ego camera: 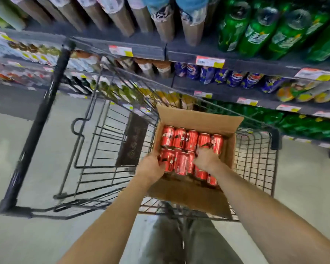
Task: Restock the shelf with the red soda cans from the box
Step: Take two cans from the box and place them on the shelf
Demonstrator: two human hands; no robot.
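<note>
An open cardboard box (229, 155) rests in a black wire shopping cart (255, 164). Several red soda cans (181, 139) lie inside it in two rows. My left hand (151, 166) is wrapped around a red can (168, 159) at the near-left corner of the box. My right hand (206, 159) reaches in from the right and its fingers close over a can in the near row; that can is mostly hidden under the hand. The shelf (236, 92) stands beyond the cart.
The shelves hold green bottles (255, 31), blue cans (234, 78) and brown bottles (122, 20), with price tags along the shelf edges. The cart's black handle (40, 121) runs down the left. Grey floor lies to both sides of the cart.
</note>
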